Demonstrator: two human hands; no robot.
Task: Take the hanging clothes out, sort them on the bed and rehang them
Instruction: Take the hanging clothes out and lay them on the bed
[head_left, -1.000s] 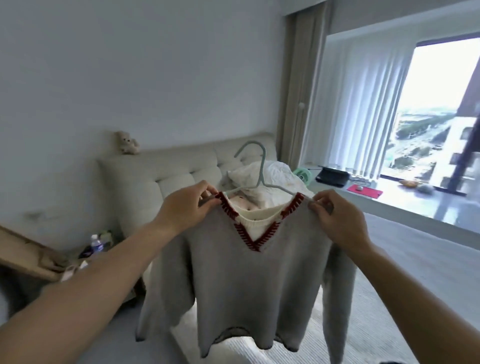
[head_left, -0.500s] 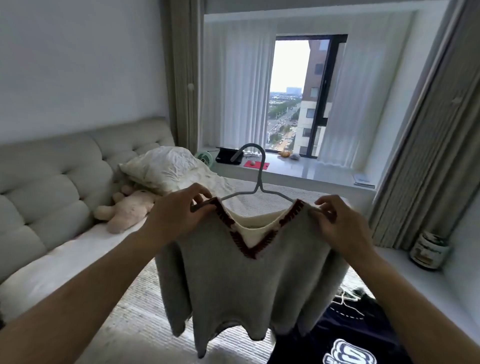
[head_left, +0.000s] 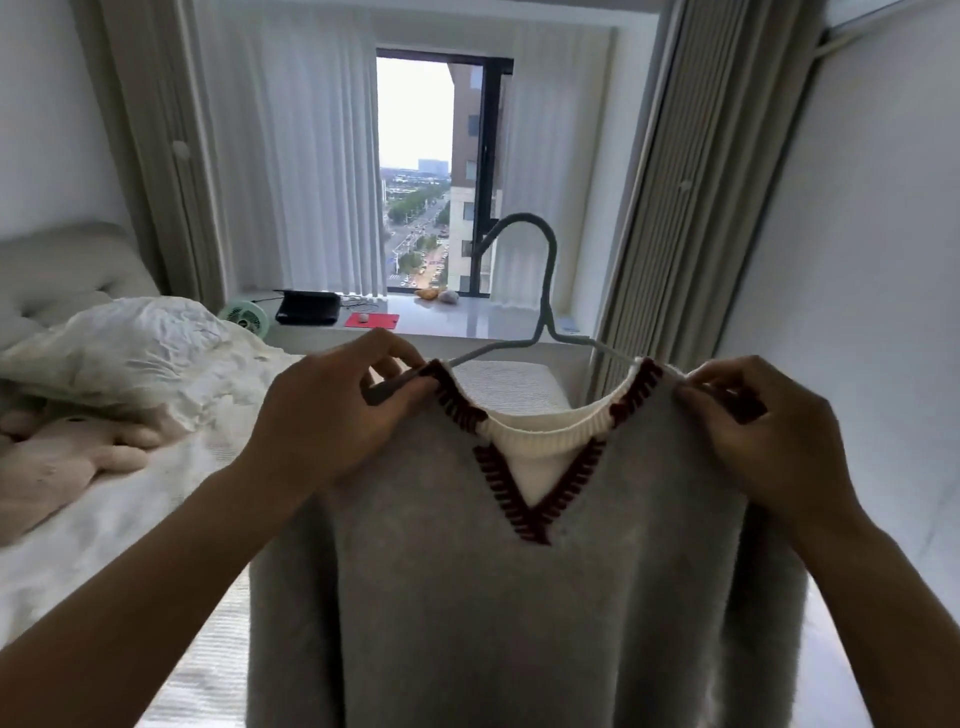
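Two hands up front: left hand (head_left: 332, 415) pinches one shoulder, right hand (head_left: 763, 441) pinches the other, holding a fuzzy grey sweater (head_left: 519, 597) in mid-air above the bed (head_left: 104, 519). Dark red stitched V-neck, white ribbed collar inside, pale hanger (head_left: 545, 291) hooking upward. Window (head_left: 431, 171) beyond.

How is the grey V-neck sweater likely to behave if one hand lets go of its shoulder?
The grey sweater looks soft and floppy: its sleeves hang limp. It would probably sag towards the freed side, though the thin hanger inside the neckline may catch it. The left hand and right hand each pinch a shoulder, suggesting it slides easily.
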